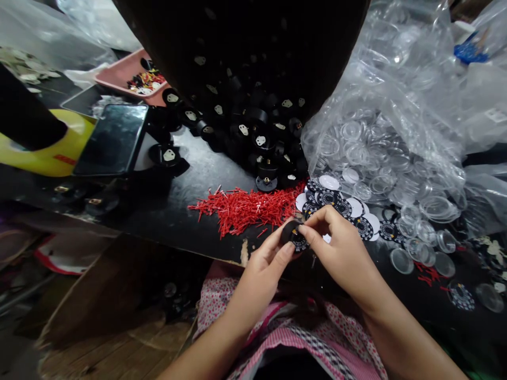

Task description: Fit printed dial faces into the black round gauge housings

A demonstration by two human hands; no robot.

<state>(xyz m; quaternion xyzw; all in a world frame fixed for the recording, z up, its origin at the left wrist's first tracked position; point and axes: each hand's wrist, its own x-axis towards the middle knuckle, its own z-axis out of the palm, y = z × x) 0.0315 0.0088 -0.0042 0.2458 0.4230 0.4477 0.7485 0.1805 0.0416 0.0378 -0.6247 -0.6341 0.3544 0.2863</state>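
Note:
A small round black pressure gauge [288, 231] with a white-marked dial is gripped at its rim by the thumb and fingers of my left hand [263, 266]. My right hand [336, 248] is closed in a pinch at the dial's upper right edge; whatever lies between those fingertips is hidden. Just beyond my hands spreads a heap of thin red pointers [245, 208]. Loose black-and-white dial plates [343, 207] and white discs [329, 182] lie behind my right hand. Clear round lenses [423, 250] are scattered further right.
A large dark container [245, 31] spills black gauge bodies [259, 140] onto the table. An open plastic bag [380, 105] of lenses stands right. To the left are a phone [113, 140], a yellow tape roll [75, 137] and a pink tray [114, 74]. The table's front edge [222, 256] runs close by.

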